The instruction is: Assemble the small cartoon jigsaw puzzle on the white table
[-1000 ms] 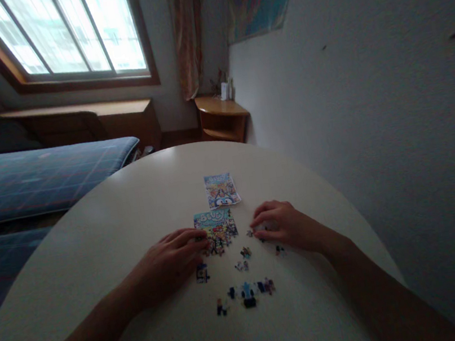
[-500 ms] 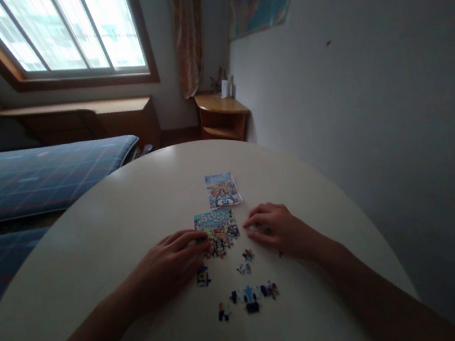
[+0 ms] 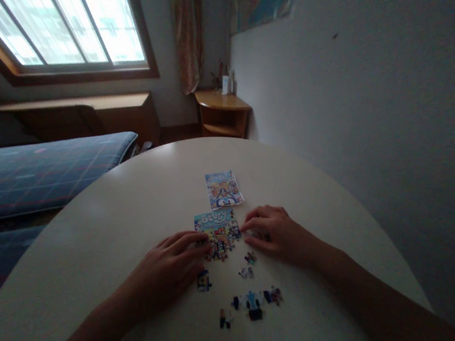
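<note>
A partly built colourful jigsaw [image 3: 217, 230] lies on the round white table [image 3: 132, 219]. My left hand [image 3: 169, 266] rests flat with fingers stretched out, its fingertips touching the jigsaw's left edge. My right hand [image 3: 273, 232] sits at the jigsaw's right edge, fingers curled and pinched together over a small piece that I cannot make out. Loose pieces lie nearer me: one [image 3: 203, 282] by my left hand, a small pair [image 3: 248, 265], and a joined strip [image 3: 253, 302]. A printed reference picture [image 3: 223, 189] lies just beyond the jigsaw.
A white wall rises close on the right. A bed with a blue plaid cover [image 3: 31, 171] stands left of the table. A wooden corner shelf [image 3: 223, 113] and a window [image 3: 65, 29] are at the back.
My right hand has slid left from the loose pieces up to the jigsaw's right edge. My left hand has stayed where it was.
</note>
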The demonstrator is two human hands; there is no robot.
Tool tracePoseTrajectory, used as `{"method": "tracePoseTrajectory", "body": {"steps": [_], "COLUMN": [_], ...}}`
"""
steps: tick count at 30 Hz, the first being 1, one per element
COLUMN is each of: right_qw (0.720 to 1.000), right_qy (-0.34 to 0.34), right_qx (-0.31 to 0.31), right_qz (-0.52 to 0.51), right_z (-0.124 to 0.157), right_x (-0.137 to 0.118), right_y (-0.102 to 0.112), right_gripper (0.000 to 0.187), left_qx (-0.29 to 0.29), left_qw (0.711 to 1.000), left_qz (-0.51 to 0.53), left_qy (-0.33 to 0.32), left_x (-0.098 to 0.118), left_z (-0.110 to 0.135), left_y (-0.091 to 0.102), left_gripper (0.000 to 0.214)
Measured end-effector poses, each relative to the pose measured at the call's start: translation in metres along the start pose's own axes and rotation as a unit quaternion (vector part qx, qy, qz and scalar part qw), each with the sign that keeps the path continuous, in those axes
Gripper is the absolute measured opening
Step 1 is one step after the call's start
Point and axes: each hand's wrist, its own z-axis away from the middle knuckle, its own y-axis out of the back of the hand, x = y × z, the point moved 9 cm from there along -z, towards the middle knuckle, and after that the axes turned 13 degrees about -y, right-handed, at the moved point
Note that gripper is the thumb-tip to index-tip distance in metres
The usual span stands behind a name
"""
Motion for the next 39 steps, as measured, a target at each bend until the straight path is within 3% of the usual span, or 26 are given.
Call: {"method": "tracePoseTrajectory", "body": {"steps": [39], "right_qw": [0.999], "right_qy": [0.001], "right_qx": [0.039], "right_qz": [-0.009], "right_z": [-0.0048], "right_x": [-0.0071], "right_y": [-0.0023], "right_gripper": [0.021], "left_qx": [0.011], "left_qw": [1.000], "left_qz": [0.011], "left_qy": [0.007], "left_x": [0.0006], "left_z": [0.0005], "left_y": [0.0032], "left_gripper": [0.033]}}
